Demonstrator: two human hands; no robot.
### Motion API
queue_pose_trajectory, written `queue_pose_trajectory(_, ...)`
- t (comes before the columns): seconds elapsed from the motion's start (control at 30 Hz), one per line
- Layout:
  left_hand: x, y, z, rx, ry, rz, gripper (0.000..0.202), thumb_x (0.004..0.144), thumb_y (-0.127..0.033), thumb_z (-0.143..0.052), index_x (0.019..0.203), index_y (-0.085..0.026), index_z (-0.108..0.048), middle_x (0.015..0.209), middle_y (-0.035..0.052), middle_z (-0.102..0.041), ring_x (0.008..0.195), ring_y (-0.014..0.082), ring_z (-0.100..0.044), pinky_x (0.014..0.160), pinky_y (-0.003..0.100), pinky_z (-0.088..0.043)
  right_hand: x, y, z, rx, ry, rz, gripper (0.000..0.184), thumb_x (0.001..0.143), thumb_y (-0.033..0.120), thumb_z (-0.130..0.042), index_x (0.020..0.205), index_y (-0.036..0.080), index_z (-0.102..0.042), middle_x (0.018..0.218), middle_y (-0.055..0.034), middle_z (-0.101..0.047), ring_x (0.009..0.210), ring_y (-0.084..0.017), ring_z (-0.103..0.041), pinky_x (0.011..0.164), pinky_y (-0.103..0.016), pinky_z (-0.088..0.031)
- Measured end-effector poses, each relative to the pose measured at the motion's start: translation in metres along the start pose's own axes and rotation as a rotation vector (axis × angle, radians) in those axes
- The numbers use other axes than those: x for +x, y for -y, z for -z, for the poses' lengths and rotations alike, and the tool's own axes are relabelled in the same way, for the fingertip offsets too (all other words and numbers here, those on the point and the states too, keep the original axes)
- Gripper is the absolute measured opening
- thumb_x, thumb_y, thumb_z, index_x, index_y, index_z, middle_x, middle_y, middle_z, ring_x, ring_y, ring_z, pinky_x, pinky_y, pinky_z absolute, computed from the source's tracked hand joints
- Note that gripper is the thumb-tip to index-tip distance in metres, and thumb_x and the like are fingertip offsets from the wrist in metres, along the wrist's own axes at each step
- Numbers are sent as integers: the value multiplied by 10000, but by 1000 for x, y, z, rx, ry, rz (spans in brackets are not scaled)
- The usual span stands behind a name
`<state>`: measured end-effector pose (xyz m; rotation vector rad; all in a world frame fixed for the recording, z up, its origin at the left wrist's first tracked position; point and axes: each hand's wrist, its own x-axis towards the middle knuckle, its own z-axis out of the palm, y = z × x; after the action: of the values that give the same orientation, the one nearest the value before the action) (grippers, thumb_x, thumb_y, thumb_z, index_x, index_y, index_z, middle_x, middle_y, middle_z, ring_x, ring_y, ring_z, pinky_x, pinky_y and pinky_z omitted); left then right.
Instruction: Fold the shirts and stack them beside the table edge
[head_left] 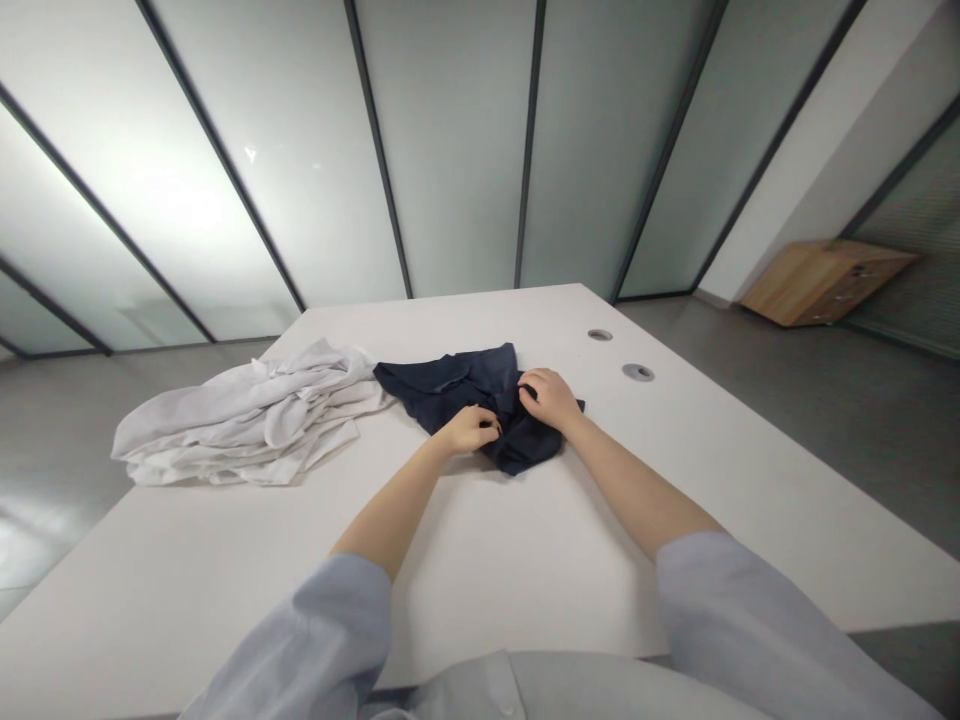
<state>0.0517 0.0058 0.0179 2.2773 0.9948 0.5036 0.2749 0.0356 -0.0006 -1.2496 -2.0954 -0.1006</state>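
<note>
Overall lighting is bright and diffuse. The strongest glare lies on the frosted panels (161,190), beyond and left of the left hand (469,430); they dim to grey-green beyond the right hand (550,398). A pale reflection marks the floor (30,545), far left of both hands. Soft-edged shadows fall across the table (525,570) on the near side of the hands. Detail in the dark cloth (480,378) under them sinks towards black. Wide-angle distortion is evident: panel frames (529,144) splay outward, and the cabinet (817,283), far right of the hands, appears skewed and soft.
</note>
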Motion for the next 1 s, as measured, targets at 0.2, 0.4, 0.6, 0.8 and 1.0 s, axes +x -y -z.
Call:
queue_pose_trajectory(0.2, 1, 0, -2, -94, -157, 49, 443, 829, -508, -512, 527, -199, -412, 514, -43, -411, 526, 114, -414, 567, 273, -374, -6, 5, -6, -31, 422, -22, 517, 905, 406, -490, 1364, 173, -542, 1425, -118, -520, 1335, -250, -447, 1112, -405, -341)
queue_pose_trajectory(0.4, 3, 6, -2, 460, -472, 209, 232, 813, -365, -607, 652, -209, -546, 602, -6, -576, 687, 177, -590, 1007, 409, -350, -1, 8, -5, -214, 515, -336, 618, 948, 539, -363, 1441, 176, -450, 1538, -125, -368, 1423, -291, -308, 1139, -469, -260)
queue_pose_trajectory(0.6, -5, -2, 7, 502, -495, 179, 196, 868, -355, -533, 876, -204, -658, 940, 80, -699, 993, 249, -607, 931, 383, -411, -1, 1, -2, -301, 433, -538, 643, 954, 562, -304, 1422, 153, -467, 1524, -166, -377, 1403, -309, -330, 1114, -515, -255)
queue_pose_trajectory(0.8, 0, -12, -3, 493, -276, 282, 406, 847, -549, -532, 975, -192, -678, 1005, 113, -703, 1008, 290, -617, 932, 410, -426, -6, -6, -5, -307, 242, -447, 503, 926, 517, -429, 1224, 159, -618, 1324, -178, -579, 1237, -322, -497, 1017, -494, -353)
queue_pose_trajectory(1.0, -3, 9, 5, 559, -332, 428, 485, 800, -589, -594, 1064, -187, -653, 1201, 138, -649, 1190, 333, -516, 1106, 533, -245, -5, -1, 0, -321, 110, -322, 298, 883, 380, -521, 1029, 179, -687, 1087, -141, -668, 1050, -312, -565, 927, -451, -400)
